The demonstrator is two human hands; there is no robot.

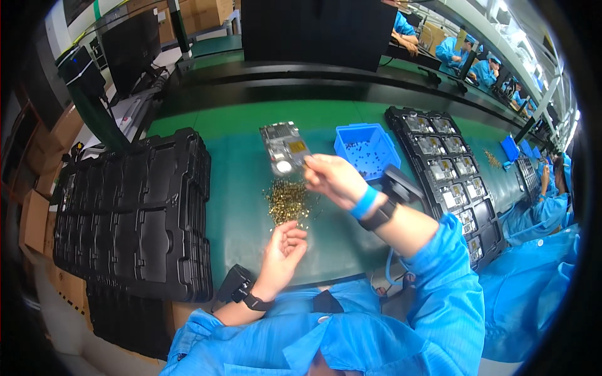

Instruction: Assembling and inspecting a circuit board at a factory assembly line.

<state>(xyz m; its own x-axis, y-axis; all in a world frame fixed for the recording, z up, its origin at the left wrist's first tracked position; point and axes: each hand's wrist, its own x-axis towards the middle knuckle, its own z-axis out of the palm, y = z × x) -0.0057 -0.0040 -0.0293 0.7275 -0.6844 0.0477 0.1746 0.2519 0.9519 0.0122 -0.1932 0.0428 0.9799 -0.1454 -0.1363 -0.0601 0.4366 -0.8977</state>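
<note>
A flat circuit-board assembly (280,141) with silver and dark parts, plus a round white disc at its lower end, is above the middle of the green mat. My right hand (335,178) is closed, thumb and forefinger pinching the board's lower right edge. Just below the board lies a loose heap of small brass-coloured pieces (288,199). At the near edge of that heap is my left hand (283,255), fingers loosely curled and the thumb apart from them. No object shows in it. Both wrists wear dark bands, and the right also has a blue one.
A blue bin (367,150) with small dark pieces stands right of the board. Further right, a black tray (433,145) holds similar assemblies in its pockets. Stacked black trays (135,216) fill the left side. A dark panel (310,31) rises at the back. Co-workers in blue sit at right.
</note>
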